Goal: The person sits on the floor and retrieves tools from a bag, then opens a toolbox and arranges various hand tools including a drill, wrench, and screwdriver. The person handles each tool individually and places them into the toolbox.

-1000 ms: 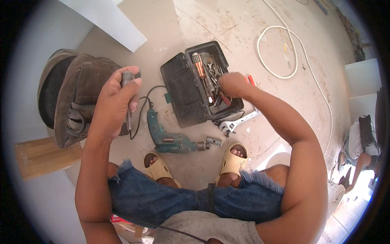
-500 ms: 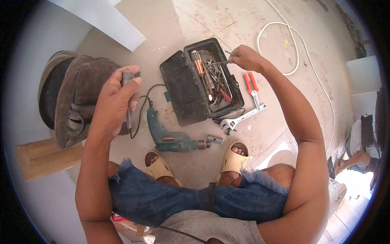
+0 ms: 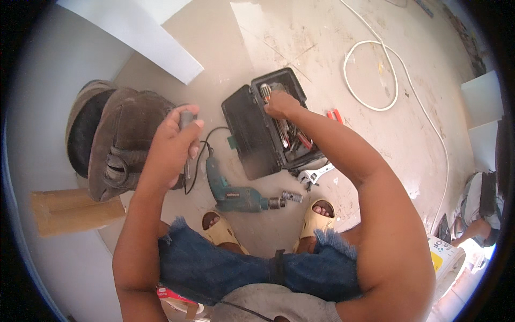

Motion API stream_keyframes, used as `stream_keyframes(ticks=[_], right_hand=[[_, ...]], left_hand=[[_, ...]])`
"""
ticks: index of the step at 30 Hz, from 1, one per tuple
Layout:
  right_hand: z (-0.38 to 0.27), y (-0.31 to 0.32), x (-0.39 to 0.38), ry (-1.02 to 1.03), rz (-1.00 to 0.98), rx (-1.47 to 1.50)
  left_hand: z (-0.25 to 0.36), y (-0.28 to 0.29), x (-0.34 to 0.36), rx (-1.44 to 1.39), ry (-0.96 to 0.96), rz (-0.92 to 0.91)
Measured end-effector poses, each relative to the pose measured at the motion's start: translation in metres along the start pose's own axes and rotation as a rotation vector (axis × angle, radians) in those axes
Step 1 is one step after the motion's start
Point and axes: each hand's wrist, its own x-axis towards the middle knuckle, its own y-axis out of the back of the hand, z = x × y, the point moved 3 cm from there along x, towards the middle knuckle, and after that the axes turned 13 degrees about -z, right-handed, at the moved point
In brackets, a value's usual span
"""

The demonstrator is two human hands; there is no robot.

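My left hand (image 3: pixel 173 145) is raised beside the brown bag, its fingers wrapped round a grey metal cylinder (image 3: pixel 187 118) with a thin rod below it. My right hand (image 3: pixel 282 105) reaches into the black toolbox (image 3: pixel 241 131), fingers closed. Whatever is in them is hidden from above. Beside those fingers a screwdriver handle (image 3: pixel 265 91) with light and orange stripes shows. Other hand tools lie in the box, partly covered by my forearm. A green power drill (image 3: pixel 233 196) lies on the floor, and a ridged grey metal cylinder (image 3: pixel 292 196) rests by its chuck.
An adjustable wrench (image 3: pixel 316 174) and red-handled pliers (image 3: pixel 335 115) lie right of the toolbox, partly hidden by my arm. A brown bag (image 3: pixel 137 134) and cardboard (image 3: pixel 75 212) stand left. White cable (image 3: pixel 397 80) loops across the floor. Another person (image 3: pixel 477 214) is at far right.
My right hand has moved left, from beyond the toolbox's right edge into the box. The thin metal pieces it held no longer show. My left hand keeps its grip; the whole view has shifted slightly.
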Motion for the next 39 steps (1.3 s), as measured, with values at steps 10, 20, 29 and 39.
stream_keyframes(ticks=[10,20,29,39], right_hand=[[-0.001,0.025,0.008,-0.089,-0.041,0.008],[-0.001,0.018,0.034,-0.180,-0.038,0.160],[0.012,0.064,-0.033,-0.206,0.058,-0.233],[0.017,0.003,-0.012,0.252,-0.339,-0.413]], left_hand=[[-0.006,0.009,-0.002,-0.057,0.023,-0.013],[0.004,0.016,-0.010,-0.018,0.053,0.068],[0.007,0.018,-0.017,-0.014,0.021,0.024],[0.006,0.006,-0.011,0.048,0.005,-0.002]])
